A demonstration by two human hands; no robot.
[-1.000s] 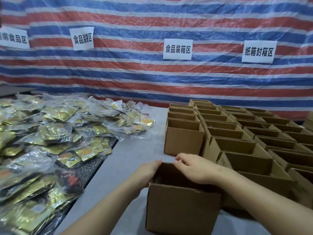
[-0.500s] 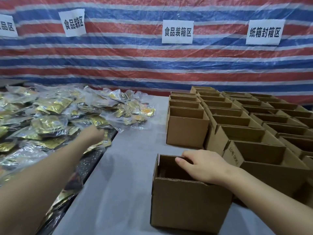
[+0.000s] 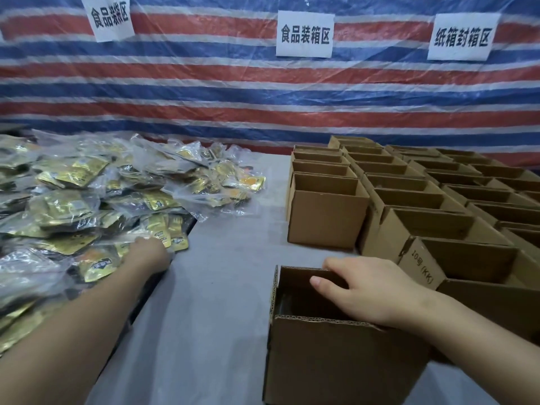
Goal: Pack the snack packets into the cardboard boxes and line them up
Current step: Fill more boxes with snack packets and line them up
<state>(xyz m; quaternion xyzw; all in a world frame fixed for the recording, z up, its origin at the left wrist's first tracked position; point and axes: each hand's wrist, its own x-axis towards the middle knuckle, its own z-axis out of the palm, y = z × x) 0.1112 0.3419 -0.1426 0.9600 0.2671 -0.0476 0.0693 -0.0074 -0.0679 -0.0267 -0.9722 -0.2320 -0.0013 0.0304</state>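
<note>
Both hands split now: left hand [image 3: 149, 252] reached into packets [image 3: 96, 200], grip hidden; right hand [image 3: 362, 290] still curled over box [image 3: 336, 361] rim, ready for filling.

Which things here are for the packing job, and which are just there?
For the job:
shiny gold snack packets in clear wrap
open brown cardboard box in front
rows of open brown cardboard boxes
left hand, right hand

Just there:
white paper signs
striped red-and-blue tarp
</note>
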